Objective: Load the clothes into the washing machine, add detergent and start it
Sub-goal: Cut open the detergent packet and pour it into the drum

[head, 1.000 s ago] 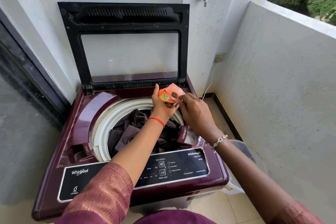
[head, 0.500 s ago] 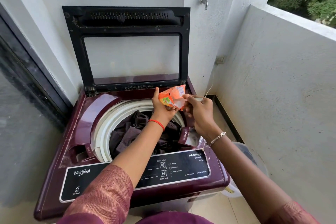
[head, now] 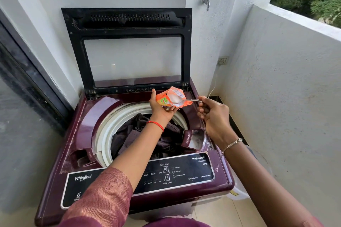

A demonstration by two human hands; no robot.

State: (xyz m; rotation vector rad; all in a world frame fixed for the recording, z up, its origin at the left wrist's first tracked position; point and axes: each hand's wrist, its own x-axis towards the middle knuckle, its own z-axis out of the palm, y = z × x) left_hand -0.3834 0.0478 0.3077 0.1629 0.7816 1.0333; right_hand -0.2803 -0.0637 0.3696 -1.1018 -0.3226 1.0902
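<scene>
Both hands are up over the far right rim of the tub: the left hand [head: 160, 106] grips an orange detergent packet [head: 164, 100] from below, thumb up its far side and fingers curled beneath, while the right hand [head: 212, 116] pinches the handle end of a spoon [head: 191, 100], its other fingers loosely curled.

Below them stands a maroon top-loading washing machine [head: 60, 162] with its black-framed lid [head: 127, 24] tipped upright against the wall. The white-rimmed tub [head: 103, 131] holds a heap of dark brownish clothes [head: 136, 134]. Along the near edge runs the black control panel [head: 184, 171]. At the tub's right side the detergent tray [head: 195, 137] is pulled open (some white powder lies in it).

The packet is tilted, its torn mouth facing right. The spoon lies roughly level, its long axis running left to right: the bowl, heaped with white powder, points left and sits at the packet's mouth, the handle points right.

The left forearm reaches across the panel and over the clothes, palm turned up; the right wrist is bent, back of the hand toward the camera, above the tray
</scene>
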